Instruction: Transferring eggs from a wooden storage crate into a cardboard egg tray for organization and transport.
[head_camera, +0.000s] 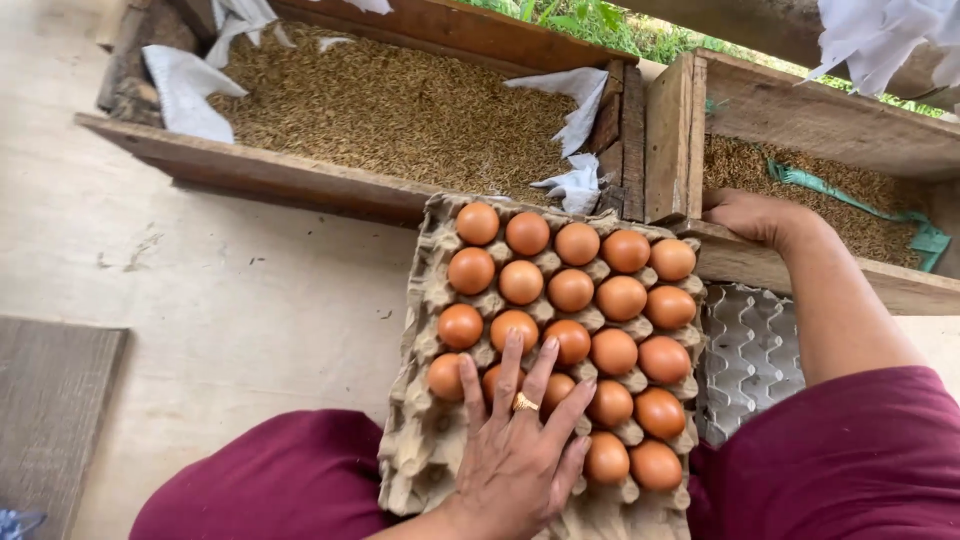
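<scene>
Head view shows the cardboard egg tray (425, 440) at lower centre mostly filled with brown eggs (596, 300); its left column remains empty. Left hand (520, 450) rests flat, fingers spread, on the eggs; right hand (755, 215) grips the wooden nest box (690, 150) edge, upper right.

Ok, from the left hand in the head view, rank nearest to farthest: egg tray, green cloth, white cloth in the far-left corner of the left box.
From the left hand:
1. Egg tray, directly under the hand.
2. Green cloth, up right, in the right box.
3. White cloth, far upper left.
</scene>
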